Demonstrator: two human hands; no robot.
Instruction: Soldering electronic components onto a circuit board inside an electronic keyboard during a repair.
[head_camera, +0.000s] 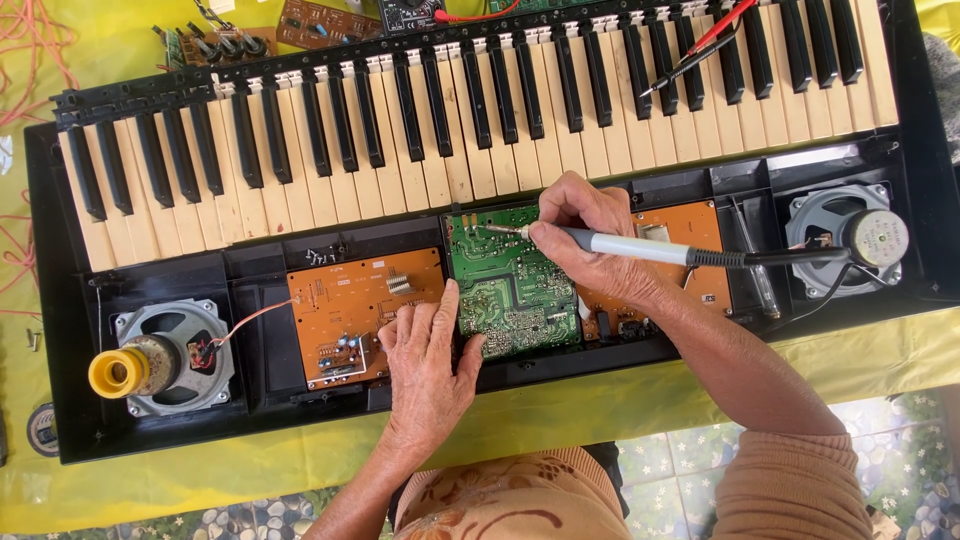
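Soldering is under way: the right hand (590, 235) is gripping a grey pen-shaped soldering iron (625, 246), tip touching the green circuit board (510, 285) inside the opened black keyboard case (250, 290), while the left hand (430, 355), fingers flat and empty, is steadying the board's edge, so the next touch calls for a steady tip.

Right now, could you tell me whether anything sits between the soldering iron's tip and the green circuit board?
Nothing visible does. The right hand holds the soldering iron with its tip down on the green board. The left hand rests on the board's lower left edge, away from the tip.

Yellow cloth (560, 415) over the table; floral-patterned tile floor (670, 470) below, bright daylight.
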